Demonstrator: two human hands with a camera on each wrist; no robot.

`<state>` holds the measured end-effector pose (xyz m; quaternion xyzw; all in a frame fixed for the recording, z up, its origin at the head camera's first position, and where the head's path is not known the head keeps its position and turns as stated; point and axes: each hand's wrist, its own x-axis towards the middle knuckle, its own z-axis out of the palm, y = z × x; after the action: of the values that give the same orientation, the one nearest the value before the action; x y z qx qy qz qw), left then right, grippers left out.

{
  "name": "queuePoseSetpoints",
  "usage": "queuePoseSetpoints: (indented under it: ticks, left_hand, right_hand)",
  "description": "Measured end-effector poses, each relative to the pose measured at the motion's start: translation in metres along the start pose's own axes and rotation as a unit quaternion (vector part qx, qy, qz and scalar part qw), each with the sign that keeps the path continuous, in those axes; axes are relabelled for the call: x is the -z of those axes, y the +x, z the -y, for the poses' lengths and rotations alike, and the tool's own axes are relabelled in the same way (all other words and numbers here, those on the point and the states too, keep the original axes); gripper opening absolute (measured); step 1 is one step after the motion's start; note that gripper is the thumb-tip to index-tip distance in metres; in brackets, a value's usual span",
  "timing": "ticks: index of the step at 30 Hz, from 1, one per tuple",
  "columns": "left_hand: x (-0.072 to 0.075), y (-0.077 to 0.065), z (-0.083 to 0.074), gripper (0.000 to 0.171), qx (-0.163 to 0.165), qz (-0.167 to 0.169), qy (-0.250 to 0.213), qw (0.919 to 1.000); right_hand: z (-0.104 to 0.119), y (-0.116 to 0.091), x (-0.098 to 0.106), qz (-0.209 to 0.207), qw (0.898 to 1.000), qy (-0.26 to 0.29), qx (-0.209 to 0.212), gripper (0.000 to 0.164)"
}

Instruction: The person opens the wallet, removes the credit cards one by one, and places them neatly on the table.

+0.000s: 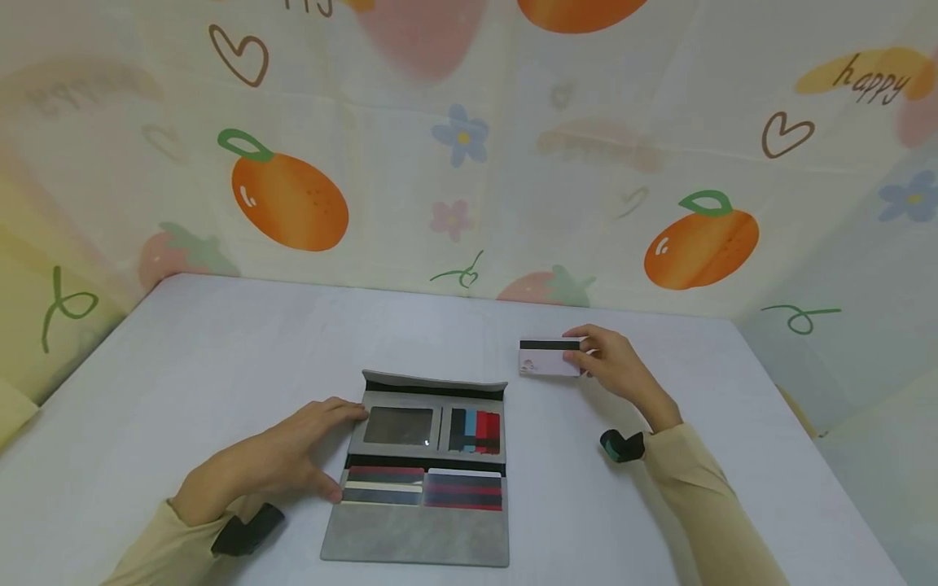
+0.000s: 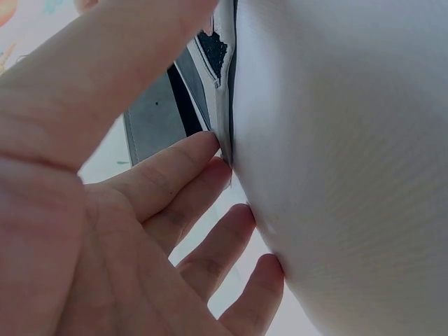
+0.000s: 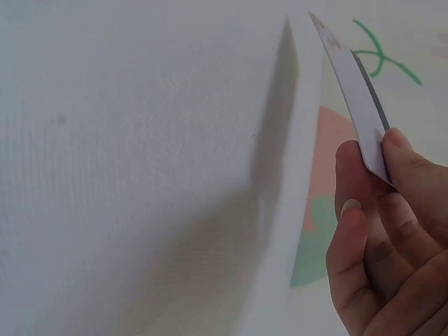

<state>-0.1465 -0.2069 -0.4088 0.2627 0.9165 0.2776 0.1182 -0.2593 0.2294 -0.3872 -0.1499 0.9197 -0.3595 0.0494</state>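
Note:
A grey wallet (image 1: 414, 535) lies unfolded on the white table. Several cards fill its slots, among them red ones (image 1: 487, 430) and a blue one (image 1: 470, 423), beside a dark clear window (image 1: 399, 426). My left hand (image 1: 282, 452) rests at the wallet's left edge, its thumb and forefinger spread along it; fingertips touch that edge in the left wrist view. To the right and beyond the wallet, my right hand (image 1: 619, 366) pinches a pale bank card (image 1: 544, 365) by its right end, above the table. The card's dark magnetic stripe (image 3: 369, 87) shows.
White cloth covers the table (image 1: 242, 342). Behind its back edge hangs a curtain (image 1: 396, 146) printed with oranges, hearts and flowers. Each wrist carries a black strap-like device, one at the left sleeve (image 1: 247, 531) and one at the right (image 1: 623, 446).

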Motion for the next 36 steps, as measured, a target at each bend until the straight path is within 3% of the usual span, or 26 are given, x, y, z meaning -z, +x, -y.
queuePoseSetpoints:
  ticks: [19, 36]
  left_hand:
    - [0.001, 0.000, 0.000, 0.096, 0.008, -0.003, 0.003, 1.0000]
    - [0.001, 0.000, -0.002, 0.097, 0.005, -0.001, 0.009, 1.0000]
  right_hand:
    - [-0.018, 0.015, -0.003, 0.031, 0.999, -0.020, -0.015, 0.039]
    - [-0.031, 0.004, 0.007, 0.063, 0.996, -0.055, -0.029, 0.039]
